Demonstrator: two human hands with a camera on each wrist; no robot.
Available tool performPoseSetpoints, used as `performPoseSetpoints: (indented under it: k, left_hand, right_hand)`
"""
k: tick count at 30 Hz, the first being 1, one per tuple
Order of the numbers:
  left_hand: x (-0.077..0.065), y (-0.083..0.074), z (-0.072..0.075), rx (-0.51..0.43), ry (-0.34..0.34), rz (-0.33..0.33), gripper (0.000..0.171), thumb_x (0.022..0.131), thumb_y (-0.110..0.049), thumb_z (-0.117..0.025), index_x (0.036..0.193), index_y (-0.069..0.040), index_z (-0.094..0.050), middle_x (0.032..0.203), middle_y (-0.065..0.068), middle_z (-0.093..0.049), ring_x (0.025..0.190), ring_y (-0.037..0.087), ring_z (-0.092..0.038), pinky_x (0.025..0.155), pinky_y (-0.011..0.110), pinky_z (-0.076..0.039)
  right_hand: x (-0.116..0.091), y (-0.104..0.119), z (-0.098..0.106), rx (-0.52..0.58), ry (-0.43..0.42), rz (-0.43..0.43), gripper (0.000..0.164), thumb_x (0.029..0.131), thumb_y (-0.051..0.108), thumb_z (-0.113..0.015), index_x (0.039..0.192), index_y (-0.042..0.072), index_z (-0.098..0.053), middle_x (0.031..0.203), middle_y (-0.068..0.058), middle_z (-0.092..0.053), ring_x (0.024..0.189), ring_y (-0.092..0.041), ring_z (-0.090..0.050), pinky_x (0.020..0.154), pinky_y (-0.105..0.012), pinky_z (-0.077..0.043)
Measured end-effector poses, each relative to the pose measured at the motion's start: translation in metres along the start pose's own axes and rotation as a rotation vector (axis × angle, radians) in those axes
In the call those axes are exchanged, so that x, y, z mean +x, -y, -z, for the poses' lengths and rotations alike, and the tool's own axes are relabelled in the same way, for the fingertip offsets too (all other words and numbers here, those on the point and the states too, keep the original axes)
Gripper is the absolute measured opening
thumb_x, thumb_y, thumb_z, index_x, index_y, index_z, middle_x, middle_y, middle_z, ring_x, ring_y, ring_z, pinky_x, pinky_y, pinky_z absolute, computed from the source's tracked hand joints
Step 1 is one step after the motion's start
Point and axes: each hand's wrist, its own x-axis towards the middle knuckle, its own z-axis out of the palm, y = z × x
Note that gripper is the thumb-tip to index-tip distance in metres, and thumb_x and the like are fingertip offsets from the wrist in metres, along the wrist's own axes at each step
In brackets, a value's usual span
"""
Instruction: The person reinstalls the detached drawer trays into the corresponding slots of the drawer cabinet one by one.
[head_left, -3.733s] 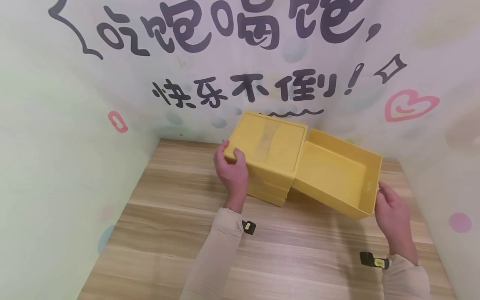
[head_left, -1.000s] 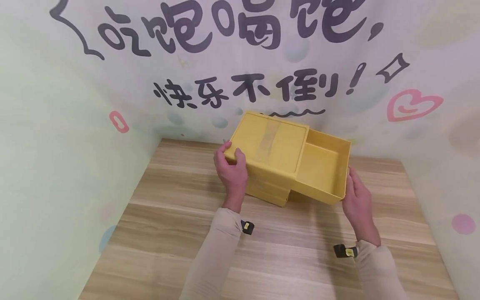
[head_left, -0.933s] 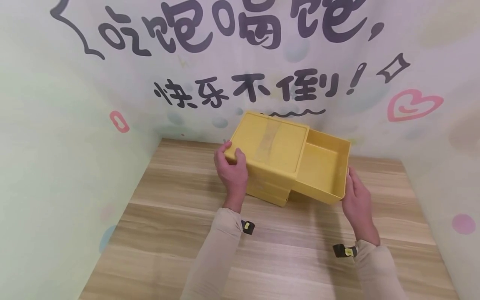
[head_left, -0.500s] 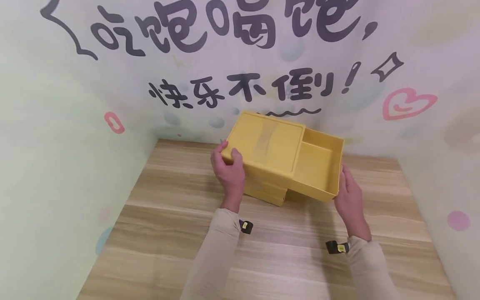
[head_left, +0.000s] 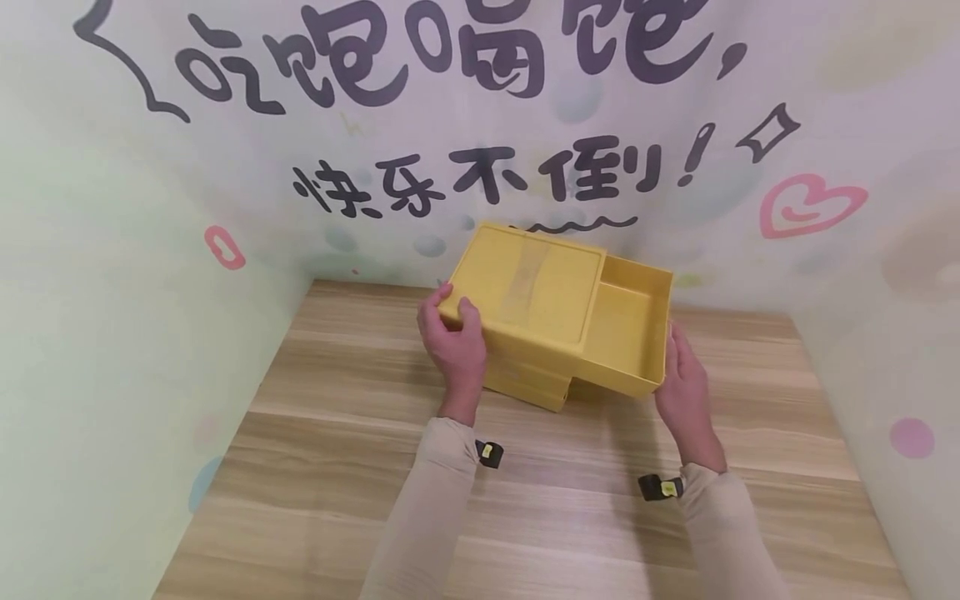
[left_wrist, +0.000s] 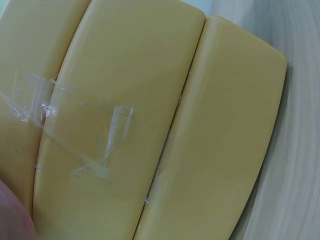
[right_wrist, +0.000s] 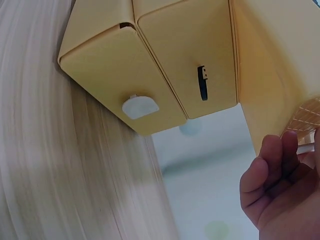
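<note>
A yellow plastic drawer cabinet (head_left: 487, 267) stands against the back wall in the head view, clear tape across its top. My left hand (head_left: 455, 346) grips its near left corner, with the thumb on the top edge. The top drawer (head_left: 618, 333) juts out to the right, partly pulled out. My right hand (head_left: 684, 400) holds this drawer at its outer front. In the right wrist view the fingers (right_wrist: 270, 150) curl by a pale handle (right_wrist: 306, 148), mostly hidden. Two lower drawers are shut; one bears a white handle (right_wrist: 141, 107), the other a black fitting (right_wrist: 203, 82).
Everything rests on a wood-grain table (head_left: 360, 467). A printed white wall (head_left: 420, 242) rises directly behind the cabinet, and more walls stand at left and right. More clear tape (left_wrist: 75, 130) crosses the cabinet's side. Each wrist wears a small black camera strap (head_left: 491, 454).
The top drawer has slid left, deeper into the cabinet, and my right hand has travelled with it. My left hand keeps its grip on the corner. The head view has shifted slightly.
</note>
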Motion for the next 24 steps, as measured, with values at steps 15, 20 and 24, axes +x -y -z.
performPoseSetpoints:
  k: [15, 20, 24]
  left_hand:
    - [0.000, 0.002, 0.001, -0.025, 0.010, -0.017, 0.024, 0.087, -0.005, -0.065, 0.111, -0.005, -0.065, 0.115, 0.012, -0.066, 0.120, 0.022, -0.060, 0.107, 0.037, -0.046]
    - [0.001, 0.003, 0.001, -0.043, 0.007, -0.019, 0.024, 0.086, -0.004, -0.065, 0.111, -0.005, -0.065, 0.115, 0.012, -0.066, 0.120, 0.022, -0.061, 0.107, 0.036, -0.046]
    - [0.001, 0.003, 0.001, -0.037, 0.005, -0.003, 0.026, 0.086, -0.004, -0.066, 0.111, -0.005, -0.064, 0.116, 0.012, -0.065, 0.120, 0.022, -0.060, 0.106, 0.036, -0.047]
  right_hand:
    - [0.006, 0.007, -0.012, 0.061, 0.032, 0.011, 0.054, 0.107, 0.057, -0.024, 0.156, 0.038, -0.037, 0.106, -0.015, -0.063, 0.079, -0.015, -0.056, 0.068, -0.031, -0.049]
    - [0.010, 0.007, -0.013, 0.090, 0.060, 0.016, 0.052, 0.106, 0.059, -0.026, 0.153, 0.041, -0.040, 0.097, -0.011, -0.061, 0.073, -0.015, -0.058, 0.063, -0.031, -0.051]
    - [0.011, 0.007, -0.014, 0.108, 0.083, 0.017, 0.052, 0.106, 0.059, -0.026, 0.153, 0.040, -0.040, 0.095, -0.009, -0.060, 0.073, -0.015, -0.059, 0.062, -0.034, -0.054]
